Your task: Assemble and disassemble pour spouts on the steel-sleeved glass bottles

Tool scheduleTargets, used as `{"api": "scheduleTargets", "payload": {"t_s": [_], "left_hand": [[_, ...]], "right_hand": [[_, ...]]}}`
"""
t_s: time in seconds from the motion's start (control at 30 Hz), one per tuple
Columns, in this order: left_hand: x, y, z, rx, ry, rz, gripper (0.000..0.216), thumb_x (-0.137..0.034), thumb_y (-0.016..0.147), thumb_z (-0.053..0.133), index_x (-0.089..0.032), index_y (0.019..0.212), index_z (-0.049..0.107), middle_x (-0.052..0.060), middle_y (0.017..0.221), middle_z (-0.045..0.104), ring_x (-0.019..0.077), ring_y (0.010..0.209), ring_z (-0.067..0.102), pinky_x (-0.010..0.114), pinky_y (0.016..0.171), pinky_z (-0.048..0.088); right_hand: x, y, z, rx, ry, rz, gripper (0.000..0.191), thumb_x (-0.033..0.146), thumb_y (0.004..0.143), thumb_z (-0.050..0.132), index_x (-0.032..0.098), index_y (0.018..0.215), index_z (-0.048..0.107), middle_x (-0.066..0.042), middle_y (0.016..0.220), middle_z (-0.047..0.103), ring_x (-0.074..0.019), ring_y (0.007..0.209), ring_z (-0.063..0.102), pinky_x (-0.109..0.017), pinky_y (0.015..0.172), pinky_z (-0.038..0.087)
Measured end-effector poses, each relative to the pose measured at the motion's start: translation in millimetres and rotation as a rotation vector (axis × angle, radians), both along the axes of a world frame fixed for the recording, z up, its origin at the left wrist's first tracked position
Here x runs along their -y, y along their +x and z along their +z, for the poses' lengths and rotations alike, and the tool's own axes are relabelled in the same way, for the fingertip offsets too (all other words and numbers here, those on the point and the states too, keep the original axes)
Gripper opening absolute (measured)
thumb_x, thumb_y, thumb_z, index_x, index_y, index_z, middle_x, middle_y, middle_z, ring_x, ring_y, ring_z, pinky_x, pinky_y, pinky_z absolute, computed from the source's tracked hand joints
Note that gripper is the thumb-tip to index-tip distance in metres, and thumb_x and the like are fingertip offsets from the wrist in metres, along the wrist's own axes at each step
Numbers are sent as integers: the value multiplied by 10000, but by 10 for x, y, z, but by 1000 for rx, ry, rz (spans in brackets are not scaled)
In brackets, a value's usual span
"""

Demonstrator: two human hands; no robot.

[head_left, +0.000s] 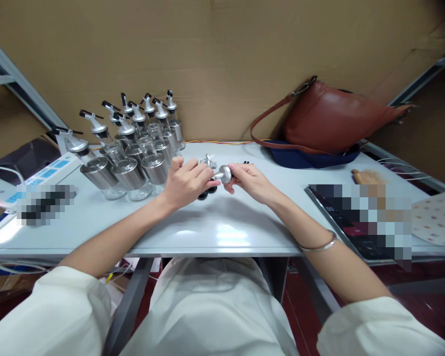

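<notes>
Clamped fingers gripping silver-and-black metal pourer (225, 174): left hand (189, 182), right hand (250, 183) | left: steel-banded clear-glass bottles (126, 173) | far right: brown leather bag (330, 118) | left hand part-hiding round black pieces (202, 196)

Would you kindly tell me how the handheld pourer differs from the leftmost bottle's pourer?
The handheld pourer is off any bottle, while the fitted pourer tops the leftmost bottle. The handheld pourer is turned sideways; the fitted pourer points upward. Both have silvery domes.
</notes>
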State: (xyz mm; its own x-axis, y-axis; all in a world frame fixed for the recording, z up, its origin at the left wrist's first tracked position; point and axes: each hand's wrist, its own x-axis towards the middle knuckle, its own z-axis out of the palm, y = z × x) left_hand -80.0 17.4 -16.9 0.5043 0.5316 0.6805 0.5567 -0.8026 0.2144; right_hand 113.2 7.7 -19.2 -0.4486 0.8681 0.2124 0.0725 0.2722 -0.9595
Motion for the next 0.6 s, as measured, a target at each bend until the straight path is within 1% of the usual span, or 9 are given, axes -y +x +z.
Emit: {"api": "scheduleTargets", "payload": {"t_s": [0.17,0.27,0.33,0.4,0.5,0.6], "left_hand": [[29,30,30,87,-73,9,530,-611,884,319,-192,639,532,2,586,517,148,588,410,348,807,245],[44,60,26,150,-184,-21,595,-621,897,245,-183,589,505,-26,528,454,115,518,357,340,795,260],[54,86,30,201,-296,-58,634,-642,890,218,-178,541,471,-30,494,426,104,486,330,322,741,288],[74,113,50,278,-465,-103,645,-674,867,238,-177,496,416,-28,465,392,97,461,316,291,632,300],[120,144,99,412,-800,-186,621,-692,828,341,-186,468,325,-37,426,311,75,413,265,251,471,232],[151,145,128,522,-1147,-239,576,-590,872,391,-196,476,253,-56,393,246,50,378,209,216,406,178]], "right_hand": [[31,-49,-18,-65,81,-26,477,591,864,428,183,630,501,9,556,503,-118,571,466,-272,632,386],[65,-77,3,-19,169,-76,478,590,878,397,189,635,491,-6,607,518,-134,632,492,-285,693,396],[89,-81,16,44,253,-119,483,586,892,366,191,638,482,-18,644,527,-143,662,500,-291,710,391],[106,-71,20,128,355,-183,475,579,906,328,198,656,463,-22,653,520,-144,643,486,-290,678,381],[102,-33,10,281,575,-267,427,535,931,293,208,711,457,-32,684,520,-152,633,475,-295,653,378],[62,10,-7,394,867,-263,311,436,949,331,202,820,491,-72,811,575,-184,749,528,-320,712,410]]}}
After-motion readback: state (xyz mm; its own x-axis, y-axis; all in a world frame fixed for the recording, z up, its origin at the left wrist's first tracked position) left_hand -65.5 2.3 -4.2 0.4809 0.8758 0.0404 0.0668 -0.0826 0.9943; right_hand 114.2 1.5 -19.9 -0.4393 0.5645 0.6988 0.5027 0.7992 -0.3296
